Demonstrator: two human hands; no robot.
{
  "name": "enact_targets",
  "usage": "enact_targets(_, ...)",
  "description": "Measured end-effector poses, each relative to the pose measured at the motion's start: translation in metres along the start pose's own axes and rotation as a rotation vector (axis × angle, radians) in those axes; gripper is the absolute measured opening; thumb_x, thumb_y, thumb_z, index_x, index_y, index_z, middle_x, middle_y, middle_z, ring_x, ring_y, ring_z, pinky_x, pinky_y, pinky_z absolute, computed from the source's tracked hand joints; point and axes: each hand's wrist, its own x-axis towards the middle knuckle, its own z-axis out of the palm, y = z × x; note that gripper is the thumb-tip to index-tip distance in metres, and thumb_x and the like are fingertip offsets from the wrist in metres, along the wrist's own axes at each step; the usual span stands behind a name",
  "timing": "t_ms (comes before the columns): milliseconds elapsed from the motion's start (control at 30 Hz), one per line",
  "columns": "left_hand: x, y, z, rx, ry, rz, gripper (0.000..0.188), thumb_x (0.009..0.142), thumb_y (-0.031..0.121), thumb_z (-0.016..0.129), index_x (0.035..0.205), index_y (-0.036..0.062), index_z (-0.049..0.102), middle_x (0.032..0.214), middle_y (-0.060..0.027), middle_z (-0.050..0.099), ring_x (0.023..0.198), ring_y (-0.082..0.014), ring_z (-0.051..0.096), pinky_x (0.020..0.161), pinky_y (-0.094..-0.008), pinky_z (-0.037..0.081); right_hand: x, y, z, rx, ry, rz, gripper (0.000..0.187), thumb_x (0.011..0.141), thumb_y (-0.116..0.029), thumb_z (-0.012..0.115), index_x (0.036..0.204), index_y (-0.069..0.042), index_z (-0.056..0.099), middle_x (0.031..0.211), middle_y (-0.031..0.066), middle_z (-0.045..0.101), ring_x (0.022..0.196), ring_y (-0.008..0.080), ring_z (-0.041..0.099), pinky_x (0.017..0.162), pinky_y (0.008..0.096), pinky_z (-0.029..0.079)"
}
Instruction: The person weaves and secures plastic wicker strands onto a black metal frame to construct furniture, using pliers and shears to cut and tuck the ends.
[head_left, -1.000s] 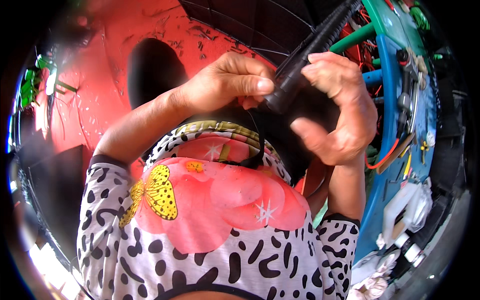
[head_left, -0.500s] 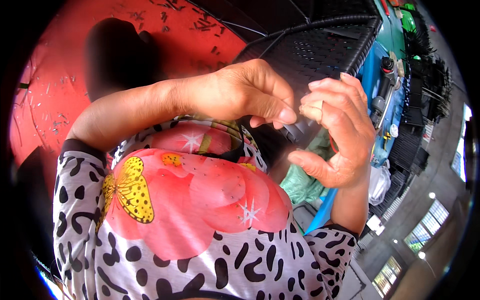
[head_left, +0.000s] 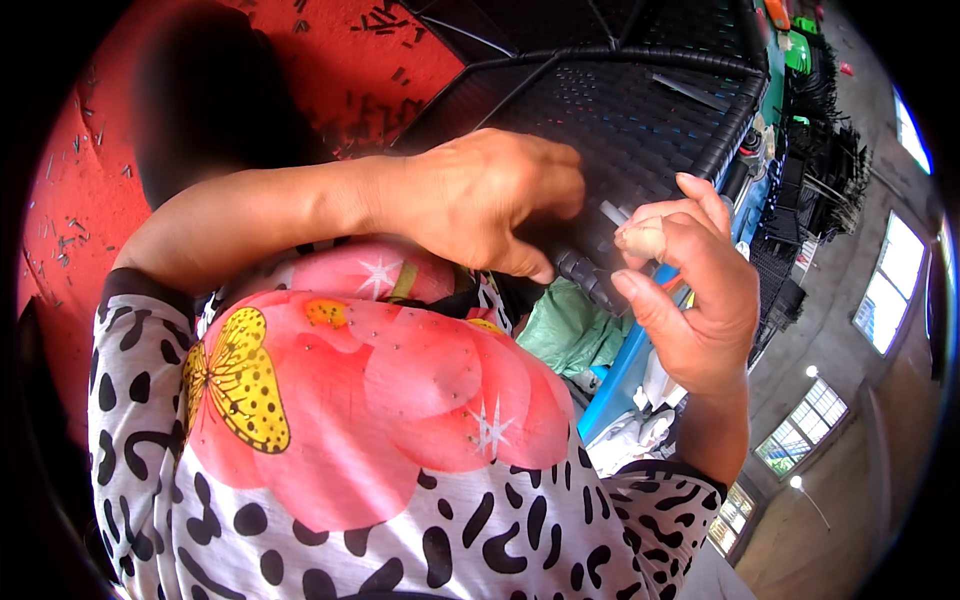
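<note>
A black woven furniture panel (head_left: 610, 120) with a wrapped rim lies in front of me. Over its near edge my left hand (head_left: 490, 200) hovers palm down. Its thumb is stretched away from the curled fingers, whose tips are hidden behind the hand. My right hand (head_left: 695, 285) is bent at the panel's right, with tan tape round one finger. A short pale grey strip (head_left: 613, 213) sticks out at its fingertips. Below and between the hands is the dark wrapped edge (head_left: 590, 275) of the panel, slightly blurred.
Red floor covering (head_left: 380, 95) strewn with black scraps lies at the left. A green plastic bag (head_left: 575, 325) and a blue edge (head_left: 615, 390) are beneath my right hand. Stacked black woven pieces (head_left: 815, 170) stand further right, near windows (head_left: 885, 285).
My hands have drawn apart from their meeting point. The left thumb has opened away from its fingers. My view has shifted, and more of the woven panel shows.
</note>
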Motion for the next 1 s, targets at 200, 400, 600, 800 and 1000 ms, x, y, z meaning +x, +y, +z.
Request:
enact_targets(200,0.0,-0.021,0.026,0.42,-0.158,0.093,0.04,0.058,0.026,0.073,0.083,0.0009,0.054,0.087,-0.0143,0.053,0.08,-0.0319,0.056,0.07,-0.0408,0.046,-0.005,0.009,0.009,-0.103,0.038,-0.135,0.019,0.064,-0.001,0.067,0.082,-0.005,0.061,0.074,0.0048,0.06,0.072,0.0213,0.058,0.089,0.0429,0.037)
enact_targets(400,-0.002,-0.032,0.018,0.386,-0.122,0.062,0.036,0.056,0.022,0.071,0.08,0.0007,0.053,0.087,-0.0149,0.053,0.078,-0.0319,0.056,0.068,-0.0407,0.046,0.012,0.022,0.015,-0.017,0.15,-0.192,0.015,0.068,-0.003,0.066,0.082,-0.003,0.059,0.072,0.0049,0.059,0.069,0.021,0.058,0.084,0.0395,0.038)
enact_targets(600,-0.001,-0.034,-0.022,0.497,-0.062,-0.002,0.041,0.057,0.019,0.069,0.089,-0.0014,0.053,0.088,-0.0178,0.053,0.083,-0.0361,0.056,0.069,-0.0434,0.048,0.044,0.04,0.021,0.066,0.368,-0.291,0.016,0.079,-0.002,0.057,0.095,0.001,0.058,0.08,0.0075,0.062,0.072,0.0198,0.058,0.077,0.0338,0.042)
enact_targets(800,0.002,-0.035,-0.053,0.605,0.081,-0.139,0.035,0.062,0.015,0.064,0.091,-0.0016,0.053,0.09,-0.0178,0.055,0.081,-0.0366,0.057,0.07,-0.0423,0.049,0.08,0.048,0.013,0.425,0.374,-0.249,0.016,0.081,0.002,0.055,0.097,0.004,0.054,0.091,0.0091,0.058,0.079,0.0163,0.057,0.074,0.025,0.045)
enact_targets(1000,0.001,-0.03,-0.026,0.429,0.272,-0.139,0.032,0.056,0.011,0.063,0.084,-0.0018,0.053,0.082,-0.0167,0.054,0.079,-0.0359,0.056,0.068,-0.0423,0.047,0.066,0.045,-0.017,0.066,0.162,-0.354,0.01,0.075,-0.003,0.058,0.085,0.0,0.058,0.083,0.0101,0.061,0.077,0.0237,0.058,0.087,0.0372,0.04)
